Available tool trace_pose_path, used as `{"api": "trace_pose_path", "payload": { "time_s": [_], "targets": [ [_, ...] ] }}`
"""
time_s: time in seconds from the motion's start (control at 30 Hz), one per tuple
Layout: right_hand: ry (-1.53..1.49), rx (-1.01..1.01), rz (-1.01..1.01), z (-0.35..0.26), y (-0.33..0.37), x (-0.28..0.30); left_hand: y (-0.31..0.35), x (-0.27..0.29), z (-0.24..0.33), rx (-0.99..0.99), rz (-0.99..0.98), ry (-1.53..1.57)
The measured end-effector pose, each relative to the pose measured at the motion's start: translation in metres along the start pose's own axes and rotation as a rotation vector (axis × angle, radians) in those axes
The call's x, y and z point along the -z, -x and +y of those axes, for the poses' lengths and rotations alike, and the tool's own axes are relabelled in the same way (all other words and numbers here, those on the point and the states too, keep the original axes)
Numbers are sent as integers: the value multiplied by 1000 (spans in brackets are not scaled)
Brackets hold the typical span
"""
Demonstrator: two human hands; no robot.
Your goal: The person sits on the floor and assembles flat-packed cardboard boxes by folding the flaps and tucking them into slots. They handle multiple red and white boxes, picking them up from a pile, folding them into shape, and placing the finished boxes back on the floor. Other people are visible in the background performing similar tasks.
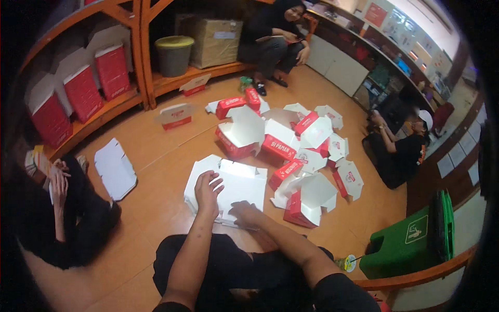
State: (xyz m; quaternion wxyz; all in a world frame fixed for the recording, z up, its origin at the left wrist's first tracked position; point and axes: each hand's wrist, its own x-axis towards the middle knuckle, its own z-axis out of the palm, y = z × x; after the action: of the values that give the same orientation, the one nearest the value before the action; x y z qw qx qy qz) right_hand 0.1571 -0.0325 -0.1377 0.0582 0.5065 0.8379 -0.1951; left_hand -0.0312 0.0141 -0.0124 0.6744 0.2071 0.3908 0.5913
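In front of my knees a flat white cardboard box blank (243,193) lies on the floor, its white side up, with cut flaps along its edges. My left hand (208,191) is raised over the blank's left part, fingers upright, a little bent and apart, holding nothing. My right hand (245,214) reaches down to the blank's near edge with its fingers stretched out on or just above the cardboard. Whether it touches is hard to tell. Beyond the blank lies a loose heap of folded red and white boxes, among them an open box (312,200).
Another white blank (115,169) lies to the left, beside a seated person (62,208). Two more people sit at the back (275,41) and the right (397,140). Stacked red blanks (83,93) fill an orange shelf; a green bin (408,239) stands at right.
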Motion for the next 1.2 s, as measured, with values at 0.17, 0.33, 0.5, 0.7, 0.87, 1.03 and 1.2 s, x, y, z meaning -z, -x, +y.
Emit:
{"api": "trace_pose_path", "payload": {
  "time_s": [0.17,0.33,0.5,0.7,0.87,1.03,1.2],
  "targets": [
    [-544,0,20,57,-8,-29,-3,-4,-7,14,-23,16],
    [-67,-141,313,30,7,23,-2,0,-11,-147,-108,-418],
    [143,35,515,-19,47,82,20,3,-36,-792,-650,-1545],
    [-75,-107,905,12,100,99,8,-1,-41,-201,-593,-1364],
    [-928,-208,766,27,114,61,-7,12,-53,-32,-600,-1144],
    [-1425,-272,839,39,83,53,-11,16,-59,191,-486,-871],
    [-677,-168,1000,10,83,75,-8,21,-62,257,-510,-891]
  ]
}}
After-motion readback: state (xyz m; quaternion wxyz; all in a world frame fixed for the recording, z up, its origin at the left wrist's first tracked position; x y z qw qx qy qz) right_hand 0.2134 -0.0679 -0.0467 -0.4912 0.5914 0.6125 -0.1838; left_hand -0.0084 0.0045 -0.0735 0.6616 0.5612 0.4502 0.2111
